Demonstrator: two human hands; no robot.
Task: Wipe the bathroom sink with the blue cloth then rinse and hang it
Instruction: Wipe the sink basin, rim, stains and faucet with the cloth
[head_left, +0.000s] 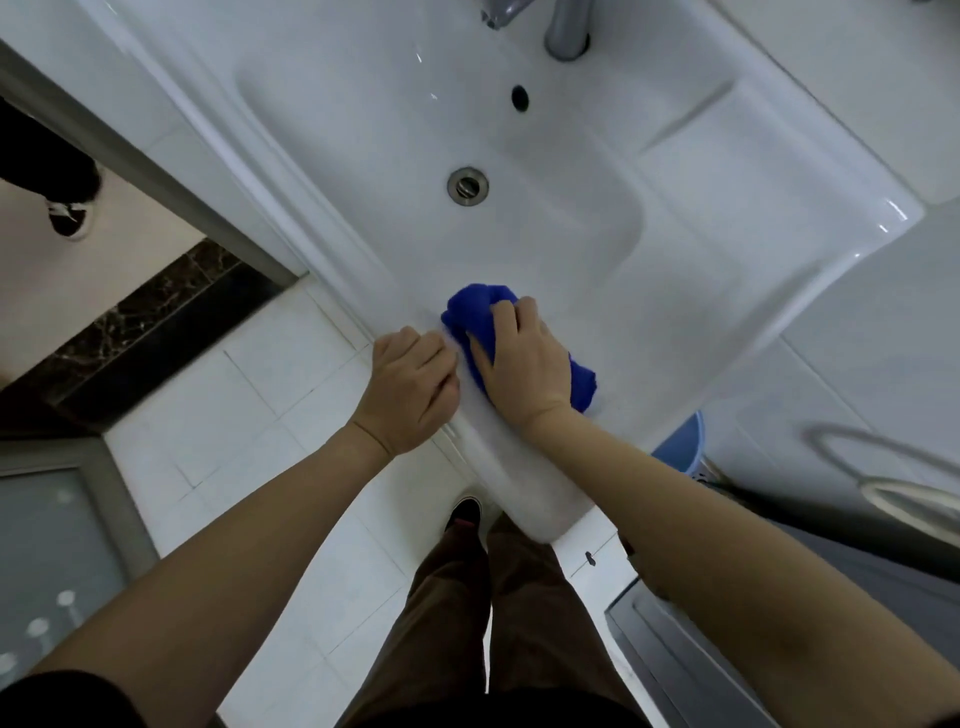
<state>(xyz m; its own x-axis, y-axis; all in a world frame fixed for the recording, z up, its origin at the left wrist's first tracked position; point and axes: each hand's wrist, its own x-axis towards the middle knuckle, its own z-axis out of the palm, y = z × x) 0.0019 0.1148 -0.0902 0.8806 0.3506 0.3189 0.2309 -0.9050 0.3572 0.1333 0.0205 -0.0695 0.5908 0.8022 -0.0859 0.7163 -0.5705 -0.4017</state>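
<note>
Gripping the bunched blue cloth (475, 306) with the right hand (524, 358), fingers curled over its top, thumb along its left side. Pressing it onto the near rim of the white sink (675, 291). Resting the left hand (410, 387) just left of the right, fingers curled into a loose fist against the sink's near edge, with nothing in its grasp. Farther in, a metal drain (467, 186) mid-bowl, then a dark overflow hole (519, 97) and the tap (566, 31) at the far edge. Below right of the sink, a blue bucket (680, 447), partly hidden.
</note>
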